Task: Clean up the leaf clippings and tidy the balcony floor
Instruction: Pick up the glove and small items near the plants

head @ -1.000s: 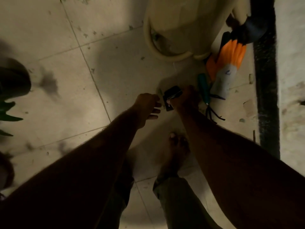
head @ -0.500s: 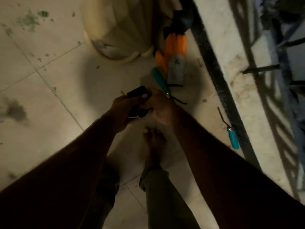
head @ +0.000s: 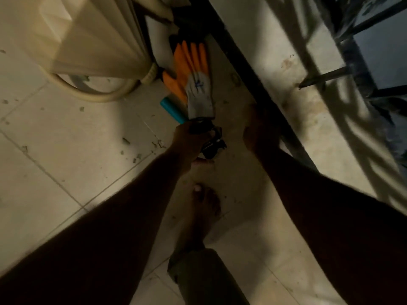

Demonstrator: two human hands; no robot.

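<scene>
Dim, warm light is brightest on the cream tiled floor [head: 66,139] at left, my forearms [head: 110,227] run nearly black across the lower frame, bar shadows stripe the pale concrete ledge [head: 297,95] at upper right, and blur smears my right hand [head: 257,128] and the black tool [head: 211,146] my left hand [head: 187,139] grips.

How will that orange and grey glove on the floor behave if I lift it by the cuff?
The glove lies flat and looks like coated knit fabric, so it will probably hang limp and feel light. Its cuff seems to overlap the teal handle, so lifting may nudge that tool.
</scene>
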